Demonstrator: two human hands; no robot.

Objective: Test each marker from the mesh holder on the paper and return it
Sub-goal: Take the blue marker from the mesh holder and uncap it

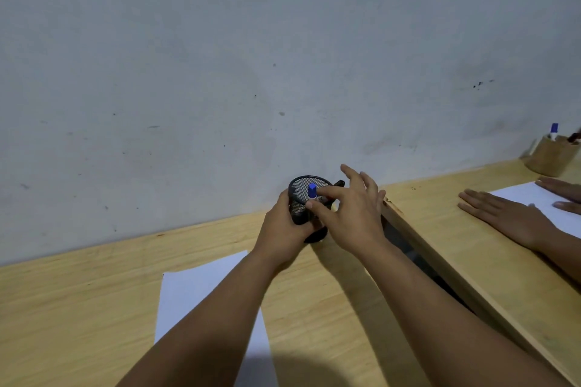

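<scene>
A light wooden counter (78, 308) is running along the wall. A white sheet of paper (201, 286) is lying flat near its front edge. A black mesh holder (298, 207) is sitting close to the back edge, tilted. At the right, a second wooden counter (440, 217) is carrying another white sheet (534, 198) and, in its far right corner, a round wooden cup (548, 157) with pens standing in it.

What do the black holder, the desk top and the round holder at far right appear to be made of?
The black holder looks like black wire mesh, probably metal: a fine see-through grid shows in its wall. The desk top looks like pale wood or laminate, matte, with long grain lines. The round holder seems to be light wood or cork; too blurred to tell.
</scene>
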